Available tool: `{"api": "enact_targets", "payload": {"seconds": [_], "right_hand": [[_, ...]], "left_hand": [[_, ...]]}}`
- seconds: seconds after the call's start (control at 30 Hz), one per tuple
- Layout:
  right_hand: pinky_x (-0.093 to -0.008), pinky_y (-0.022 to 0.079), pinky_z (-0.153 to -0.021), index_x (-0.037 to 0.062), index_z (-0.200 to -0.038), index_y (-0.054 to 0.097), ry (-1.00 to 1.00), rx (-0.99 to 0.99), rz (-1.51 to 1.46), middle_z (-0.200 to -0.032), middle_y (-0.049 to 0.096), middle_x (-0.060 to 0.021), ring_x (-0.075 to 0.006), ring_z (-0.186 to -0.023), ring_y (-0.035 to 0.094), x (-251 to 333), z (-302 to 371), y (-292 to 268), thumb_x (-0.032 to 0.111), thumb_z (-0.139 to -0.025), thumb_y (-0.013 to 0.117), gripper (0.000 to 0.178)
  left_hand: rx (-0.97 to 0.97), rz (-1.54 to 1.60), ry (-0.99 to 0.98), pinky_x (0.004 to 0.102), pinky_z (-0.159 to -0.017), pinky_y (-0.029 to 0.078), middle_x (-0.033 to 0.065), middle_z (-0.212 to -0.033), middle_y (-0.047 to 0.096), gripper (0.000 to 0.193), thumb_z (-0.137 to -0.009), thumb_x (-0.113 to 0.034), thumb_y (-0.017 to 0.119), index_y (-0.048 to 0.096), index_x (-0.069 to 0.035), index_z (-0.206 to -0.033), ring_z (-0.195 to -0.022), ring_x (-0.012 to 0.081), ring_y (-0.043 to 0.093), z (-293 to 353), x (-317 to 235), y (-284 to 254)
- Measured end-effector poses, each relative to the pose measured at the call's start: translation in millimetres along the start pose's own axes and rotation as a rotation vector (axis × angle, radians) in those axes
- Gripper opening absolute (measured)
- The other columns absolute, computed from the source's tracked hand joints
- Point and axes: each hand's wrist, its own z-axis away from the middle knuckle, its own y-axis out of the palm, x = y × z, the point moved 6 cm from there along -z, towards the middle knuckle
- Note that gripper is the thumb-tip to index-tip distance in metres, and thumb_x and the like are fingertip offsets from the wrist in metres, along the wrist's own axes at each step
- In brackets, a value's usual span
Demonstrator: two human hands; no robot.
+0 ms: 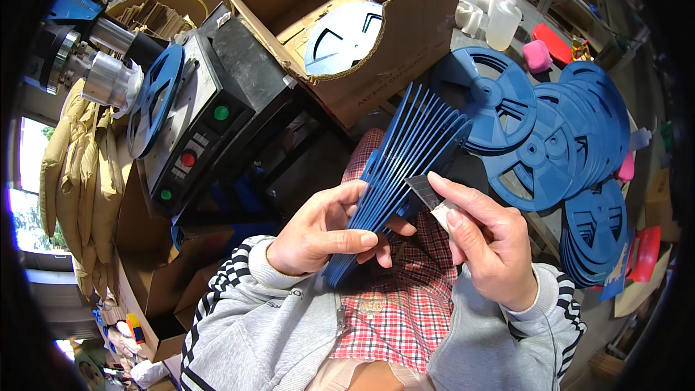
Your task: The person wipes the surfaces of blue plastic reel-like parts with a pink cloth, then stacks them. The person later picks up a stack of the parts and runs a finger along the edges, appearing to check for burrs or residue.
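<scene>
My left hand (322,228) is closed round a fanned stack of blue plastic reel discs (402,152), the thumb in front of their edges and some fingertips showing past them. The discs stand edge-on over my lap, with narrow gaps between them. My right hand (492,242) pinches a dark snap-off blade (423,190) between thumb and forefinger. White wrapping covers the blade's held end. Its scored tip points up and left, close to the disc edges; whether it touches them I cannot tell.
A cardboard box (391,80) with blue reel parts stands ahead. To the left is a machine with a control panel (192,152) and a mounted blue disc (159,101). Stacked blue reel discs (539,152) and a plastic bottle (503,23) are at right. An open carton (141,300) sits lower left.
</scene>
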Motion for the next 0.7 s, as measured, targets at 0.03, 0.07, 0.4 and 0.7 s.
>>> {"api": "enact_targets", "payload": {"seconds": [0.03,0.07,0.4,0.7], "right_hand": [[-0.0170,0.039,-0.050,0.0003,-0.139,0.057,0.007,-0.017,0.001,-0.079,0.063,0.0000,-0.0013,-0.055,0.049,-1,-1,-2,0.005,-0.102,0.052,0.038],[-0.0172,0.039,-0.050,0.0005,-0.139,0.057,0.014,-0.034,0.002,-0.079,0.063,-0.0003,-0.0014,-0.055,0.050,-1,-3,-4,0.005,-0.102,0.052,0.038],[-0.0233,0.049,-0.056,-0.0026,-0.136,0.059,0.042,0.024,0.065,-0.086,0.073,-0.0141,-0.0098,-0.059,0.062,6,-3,-4,-0.002,-0.097,0.056,0.038],[-0.0202,0.043,-0.049,-0.0014,-0.137,0.059,-0.149,0.009,0.088,-0.074,0.065,-0.0035,-0.0043,-0.053,0.053,5,1,5,0.000,-0.099,0.053,0.038]], "left_hand": [[0.004,-0.003,-0.001,0.0322,-0.067,0.056,0.0302,-0.114,0.068,0.070,-0.082,-0.008,0.074,0.040,0.007,-0.141,-0.081,0.0311,0.074,0,0,0],[0.008,-0.006,-0.003,0.0321,-0.067,0.056,0.0302,-0.114,0.068,0.070,-0.081,-0.008,0.074,0.041,0.007,-0.141,-0.081,0.0311,0.074,0,0,-1],[0.001,-0.008,-0.031,0.0303,-0.066,0.056,0.0301,-0.114,0.068,0.069,-0.080,-0.008,0.074,0.041,0.007,-0.140,-0.082,0.0312,0.074,-1,0,-2],[0.015,0.003,-0.031,0.0289,-0.065,0.055,0.0273,-0.113,0.068,0.068,-0.081,-0.010,0.075,0.043,0.007,-0.138,-0.081,0.0306,0.074,-2,1,-1]]}}
